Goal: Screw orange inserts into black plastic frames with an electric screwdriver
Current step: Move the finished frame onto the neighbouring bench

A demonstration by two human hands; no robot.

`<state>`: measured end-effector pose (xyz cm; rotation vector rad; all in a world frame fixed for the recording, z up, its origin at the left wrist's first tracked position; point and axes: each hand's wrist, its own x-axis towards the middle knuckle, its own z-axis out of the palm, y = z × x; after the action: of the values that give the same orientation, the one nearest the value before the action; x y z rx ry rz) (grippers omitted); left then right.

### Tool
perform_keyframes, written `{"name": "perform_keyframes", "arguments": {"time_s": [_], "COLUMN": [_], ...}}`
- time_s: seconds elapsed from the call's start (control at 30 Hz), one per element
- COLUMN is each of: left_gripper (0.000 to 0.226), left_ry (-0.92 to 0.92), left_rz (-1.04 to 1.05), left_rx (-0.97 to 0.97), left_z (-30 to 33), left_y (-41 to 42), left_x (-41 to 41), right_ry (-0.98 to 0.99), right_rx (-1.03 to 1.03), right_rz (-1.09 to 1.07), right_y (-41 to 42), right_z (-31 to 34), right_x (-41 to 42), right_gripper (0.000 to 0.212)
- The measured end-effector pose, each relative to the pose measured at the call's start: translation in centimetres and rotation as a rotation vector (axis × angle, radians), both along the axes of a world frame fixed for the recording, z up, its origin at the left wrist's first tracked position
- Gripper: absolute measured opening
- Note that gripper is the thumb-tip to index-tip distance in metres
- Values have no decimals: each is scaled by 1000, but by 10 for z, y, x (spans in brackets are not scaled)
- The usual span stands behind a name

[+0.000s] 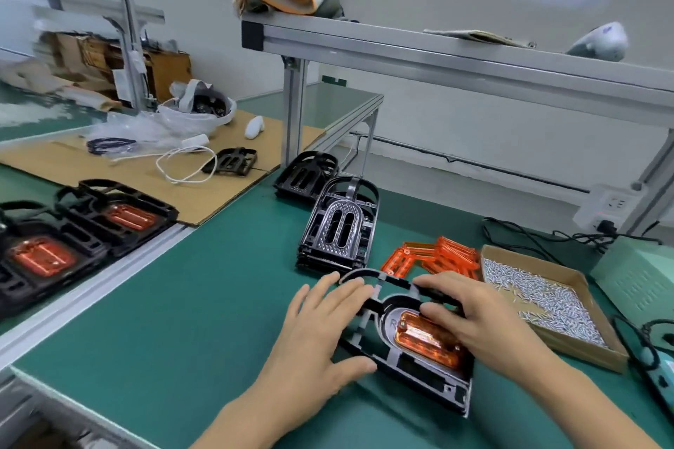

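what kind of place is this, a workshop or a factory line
Most likely a small factory assembly bench: a stack of black frames, a pile of orange inserts and a cardboard tray of screws sit on a green mat under an aluminium shelf.
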<state>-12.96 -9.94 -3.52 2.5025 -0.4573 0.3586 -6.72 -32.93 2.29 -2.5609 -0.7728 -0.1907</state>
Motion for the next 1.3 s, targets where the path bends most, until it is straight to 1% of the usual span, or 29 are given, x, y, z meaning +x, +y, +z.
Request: {"name": "perform_keyframes", "arguments": {"time_s": [0.07,0.13,0.2,0.3,0.37,0.4,0.47,0.53,0.6,0.7,0.77,0.9,1.0,1.1,1.17,1.23,1.3], "left_gripper": [80,79,71,58,55,57,69,80,88,81,79,75,73,72,72,72,74], "left_ry": [4,4,12,34,50,56,34,-32,-90,-177,-238,-336,-367,-359,-293,-204,-153], "left_rz": [83,191,300,423,481,503,522,555,650,795,861,973,1052,1114,1190,1284,1341], "left_rx": [-111,-293,-496,-748,-930,-1012,-1135,-1192,-1172,-1190,-1218,-1151,-1062,-956,-834,-670,-559], "left_z": [3,5,7,10,16,19,25,30,33,37,41,46,45,41,38,36,34], "left_y": [14,29,44,64,77,83,96,111,127,159,181,222,245,261,273,284,292], "left_x": [-4,-8,-13,-17,-19,-19,-21,-20,-18,-13,-12,-12,-13,-13,-13,-11,-9], "right_ry": [-8,-11,-11,-21,-12,-5,1,11,34,89,169,330,379,356,312,280,252], "right_rx": [12,55,123,199,234,243,254,279,310,333,358,370,357,376,362,328,279], "right_rz": [11,14,12,27,46,54,77,108,141,216,280,321,334,328,324,324,311], "right_y": [18,39,64,110,144,161,194,225,255,294,317,356,380,403,418,431,440], "right_z": [6,10,10,7,4,2,-1,-4,-5,-4,-5,-8,-11,-12,-13,-15,-20], "right_x": [3,8,13,18,19,19,17,14,9,5,4,3,0,-1,-1,-2,-4], "right_gripper": [31,31,32,32,32,34,36,34,32,27,27,43,46,45,44,44,42]}}
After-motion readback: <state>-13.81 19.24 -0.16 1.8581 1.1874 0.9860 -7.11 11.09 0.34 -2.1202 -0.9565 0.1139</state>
